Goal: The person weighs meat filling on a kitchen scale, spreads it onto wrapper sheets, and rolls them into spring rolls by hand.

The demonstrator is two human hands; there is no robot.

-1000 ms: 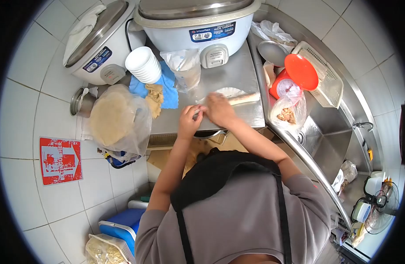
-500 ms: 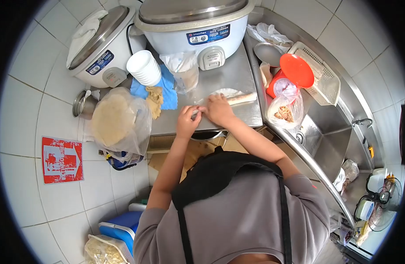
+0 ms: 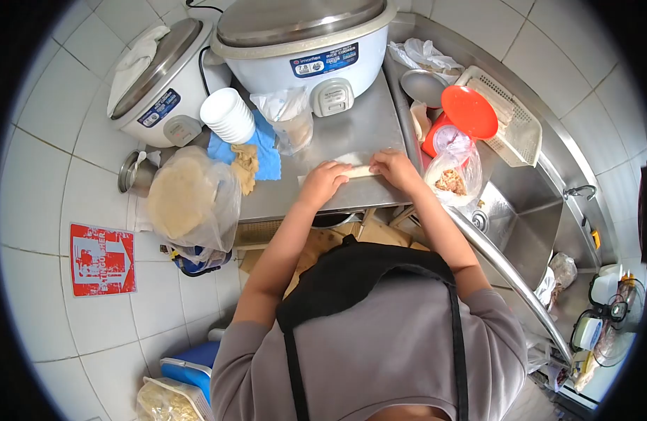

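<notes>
A pale, long spring roll [image 3: 360, 171] lies on the steel worktop [image 3: 365, 119], with part of its thin wrapper showing behind it. My left hand [image 3: 325, 184] is closed over the left end, fingers bent on top. At the right end, my right hand [image 3: 395, 168] grips the roll with curled fingers. The undersides of both hands and the fingertips are partly hidden. To the left, a stack of round wrappers [image 3: 181, 191] sits in a clear plastic bag. A bag of minced filling [image 3: 450, 181] rests to the right, in front of the red scale [image 3: 471, 112].
Two rice cookers [image 3: 302, 42] stand at the back. White stacked bowls [image 3: 227, 116], a blue cloth [image 3: 268, 151], a tan rag [image 3: 245, 168] and a plastic bag-lined cup [image 3: 288, 123] sit left of my hands. At right are a white basket [image 3: 527, 133] and a sink [image 3: 527, 196].
My right hand has moved right to the roll's far end, and my left hand has shifted right onto its left end. The hands were close together before; now they are apart.
</notes>
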